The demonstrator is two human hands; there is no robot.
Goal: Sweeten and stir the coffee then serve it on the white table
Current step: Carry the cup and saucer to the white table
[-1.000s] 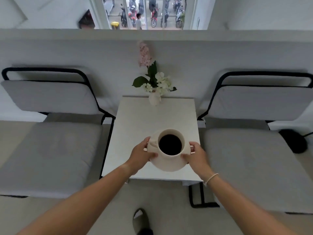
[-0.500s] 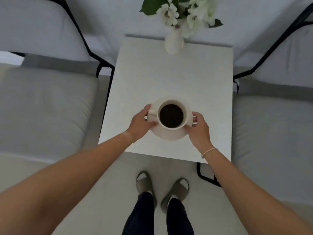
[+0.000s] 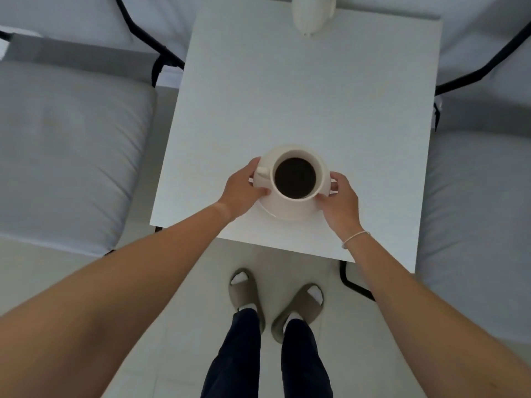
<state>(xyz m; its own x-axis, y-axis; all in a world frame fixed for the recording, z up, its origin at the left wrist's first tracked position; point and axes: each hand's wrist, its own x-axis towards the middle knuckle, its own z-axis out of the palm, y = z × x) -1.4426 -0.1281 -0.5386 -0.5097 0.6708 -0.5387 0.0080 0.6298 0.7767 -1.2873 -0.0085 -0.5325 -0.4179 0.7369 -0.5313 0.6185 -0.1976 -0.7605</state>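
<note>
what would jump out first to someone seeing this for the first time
The cream cup full of black coffee, on its saucer near the front edge of the white table, with the left hand and right hand on either side. Next, the white vase at the table's far edge.

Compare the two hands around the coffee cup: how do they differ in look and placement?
The left hand sits on the handle side of the cup, its thumb by the handle; the right hand sits on the opposite side. The right wrist wears a thin pale bracelet; the left wrist is bare. Both hands grip the saucer edge over the white table, with fingers curled and forearms bare.
</note>
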